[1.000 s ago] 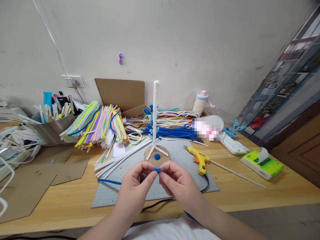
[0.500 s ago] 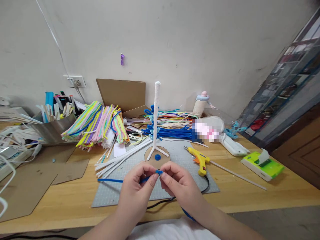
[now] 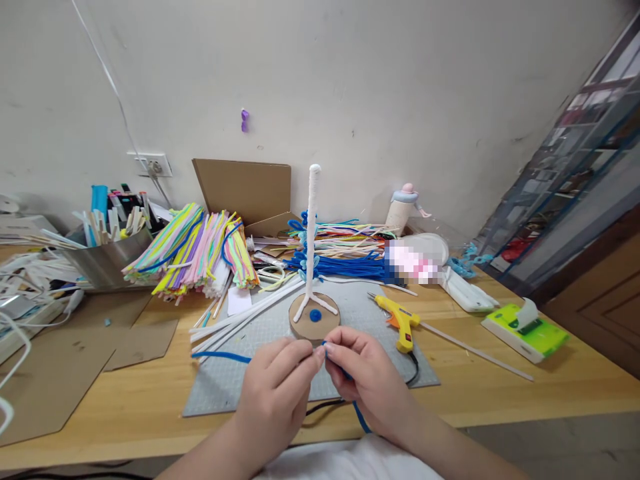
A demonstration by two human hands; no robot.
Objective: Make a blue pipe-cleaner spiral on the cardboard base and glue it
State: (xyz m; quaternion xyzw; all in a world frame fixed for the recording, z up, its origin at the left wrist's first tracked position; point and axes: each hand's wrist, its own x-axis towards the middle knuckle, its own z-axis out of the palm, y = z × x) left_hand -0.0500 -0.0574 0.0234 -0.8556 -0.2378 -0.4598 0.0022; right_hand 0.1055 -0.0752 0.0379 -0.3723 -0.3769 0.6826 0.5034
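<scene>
A blue pipe cleaner (image 3: 220,355) runs between my two hands, low over the front of the grey cutting mat (image 3: 225,387). My left hand (image 3: 277,377) is closed on it, with one length sticking out to the left. Thumb and fingertips of my right hand (image 3: 363,370) pinch it too; a blue length hangs below that palm. The fingers mostly hide the part between them. Just beyond stands a round cardboard base (image 3: 310,331) bearing a white wrapped post (image 3: 312,227) with splayed feet and a small blue coil (image 3: 315,315).
On the right lie a yellow glue gun (image 3: 400,320) with a black cord and a green tissue pack (image 3: 525,331). Pastel pipe cleaner bundles (image 3: 195,253) and a metal pen holder (image 3: 107,257) stand left. Blue pipe cleaners (image 3: 345,265) lie behind the post. Cardboard (image 3: 55,373) covers the left.
My left hand has turned so its back shows more, and its blue end has risen slightly. The blue bit between the fingertips is more hidden. My right hand has shifted slightly.
</scene>
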